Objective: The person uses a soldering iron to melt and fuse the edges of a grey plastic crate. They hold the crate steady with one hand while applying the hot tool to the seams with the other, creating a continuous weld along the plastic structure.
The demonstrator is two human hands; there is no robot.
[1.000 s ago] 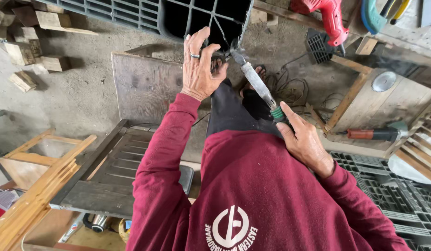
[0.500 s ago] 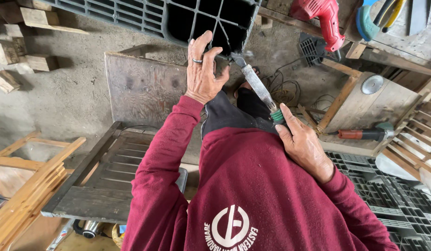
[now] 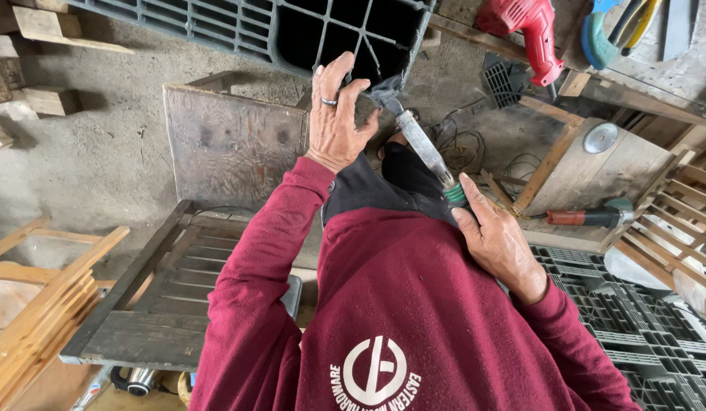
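Head view shows the right hand (image 3: 499,242) closed around the green grip of a long grey metal tool (image 3: 418,141), while the left hand (image 3: 336,119) pinches its tip beside the dark plastic pallet (image 3: 239,27).

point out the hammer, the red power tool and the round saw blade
hammer (image 3: 418,141), head view, on its grey shaft between the two hands
red power tool (image 3: 524,27), head view, on its red body
round saw blade (image 3: 600,138), head view, on the middle of the disc
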